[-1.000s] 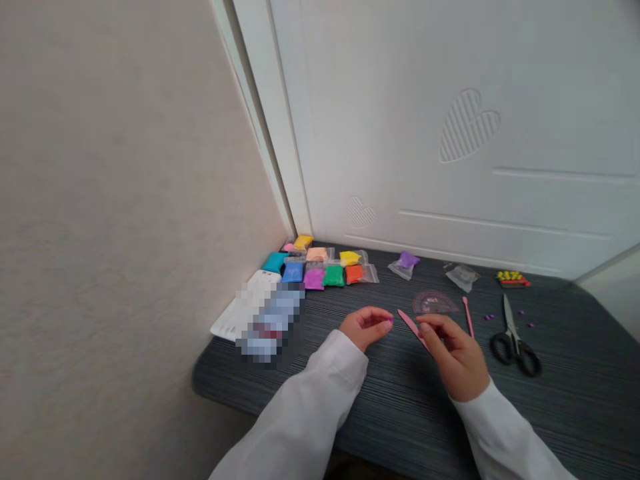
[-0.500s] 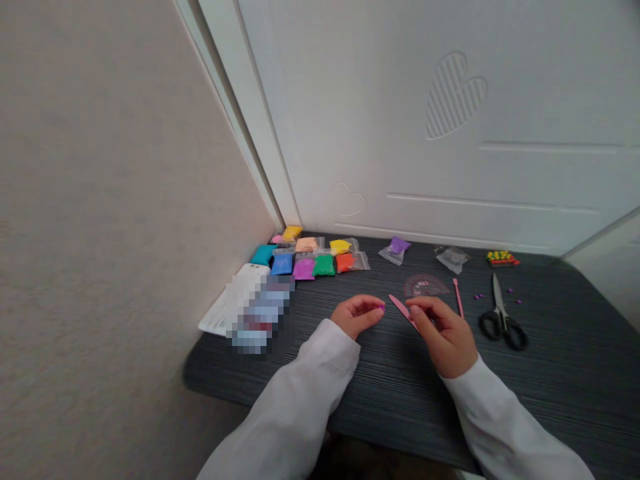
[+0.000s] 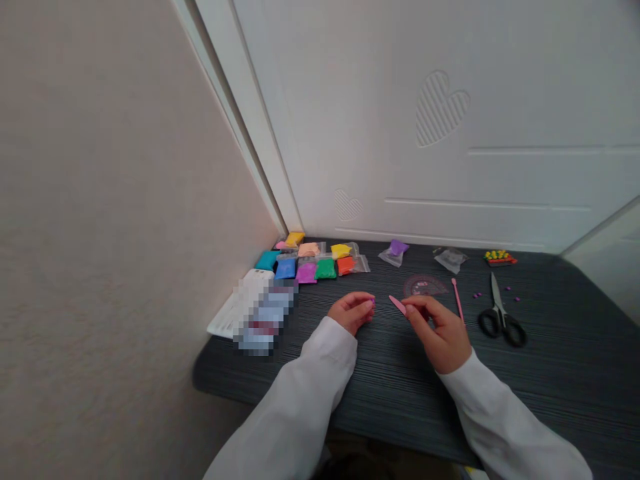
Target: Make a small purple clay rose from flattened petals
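Between the thumb and fingertips of my left hand (image 3: pixel 353 312) is a small piece of purple clay (image 3: pixel 373 302), mostly covered by the fingers. My right hand (image 3: pixel 440 332) pinches a pink plastic clay knife (image 3: pixel 397 305), its blade pointing left toward the purple piece, with a gap between them. Both hands are just above the dark table. A clear protractor (image 3: pixel 425 285) lies beyond my right hand, and a thin pink tool (image 3: pixel 457 300) lies just right of it. Several tiny purple clay bits (image 3: pixel 477 295) rest near the black-handled scissors (image 3: pixel 500 317).
Bags of coloured clay, among them a green one (image 3: pixel 325 269), stand at the back left. A purple clay bag (image 3: pixel 397 248), a clear bag (image 3: pixel 451 259) and a yellow-and-red piece (image 3: pixel 499 257) line the back. A white sheet (image 3: pixel 240 300) lies left. A white panel rises behind the table (image 3: pixel 400 400).
My left hand has drawn slightly left with the purple clay, and its fingers have turned. The knife stays in my right hand, its grip shifted closer to the blade. The view has shifted slightly.
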{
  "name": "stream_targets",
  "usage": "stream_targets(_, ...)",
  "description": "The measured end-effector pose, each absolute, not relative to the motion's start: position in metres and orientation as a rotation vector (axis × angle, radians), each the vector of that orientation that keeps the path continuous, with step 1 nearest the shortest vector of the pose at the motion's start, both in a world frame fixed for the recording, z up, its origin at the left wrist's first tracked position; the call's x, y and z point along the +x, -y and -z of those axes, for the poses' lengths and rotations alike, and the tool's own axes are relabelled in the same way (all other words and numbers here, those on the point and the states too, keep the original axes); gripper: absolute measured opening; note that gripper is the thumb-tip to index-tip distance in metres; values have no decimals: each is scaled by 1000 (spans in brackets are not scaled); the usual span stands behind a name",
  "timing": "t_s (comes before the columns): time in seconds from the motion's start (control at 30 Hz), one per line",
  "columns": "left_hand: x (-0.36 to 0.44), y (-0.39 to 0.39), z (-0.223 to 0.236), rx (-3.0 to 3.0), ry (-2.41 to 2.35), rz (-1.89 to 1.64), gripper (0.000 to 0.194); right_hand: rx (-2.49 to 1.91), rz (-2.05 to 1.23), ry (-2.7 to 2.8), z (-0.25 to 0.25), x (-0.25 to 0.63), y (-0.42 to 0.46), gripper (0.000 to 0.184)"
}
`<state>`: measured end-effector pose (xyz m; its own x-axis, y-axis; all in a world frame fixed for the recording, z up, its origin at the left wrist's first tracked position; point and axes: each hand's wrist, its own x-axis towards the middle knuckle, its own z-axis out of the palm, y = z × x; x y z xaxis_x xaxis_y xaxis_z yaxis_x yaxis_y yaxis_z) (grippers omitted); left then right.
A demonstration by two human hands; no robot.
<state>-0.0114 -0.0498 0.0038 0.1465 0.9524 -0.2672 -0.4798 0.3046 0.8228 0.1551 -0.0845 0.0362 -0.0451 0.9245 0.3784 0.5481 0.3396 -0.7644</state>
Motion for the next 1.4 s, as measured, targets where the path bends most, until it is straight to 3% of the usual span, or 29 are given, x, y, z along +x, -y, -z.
stream_targets(0.37,-17,61,-16,325,-531,-992,18,-1209,-505,1840,-44,150,93,16)
stream_targets(0.8,-14,65,-22,431,-555,-972,22,-1168,-498,1849,-48,149,98,20)
stream_targets(0.93,-14,68,-24,782,-763,-1094,22,-1178,-537,1849,-49,149,98,19)
stream_targets(1.07,-14,76,-30,1461,-1048,-1261,37,-1211,-662,1824,-48,147,96,15)
stream_targets(1.4,-17,79,-33,2262,-1029,-1174,54,-1334,-794,1790,-45,142,93,15)
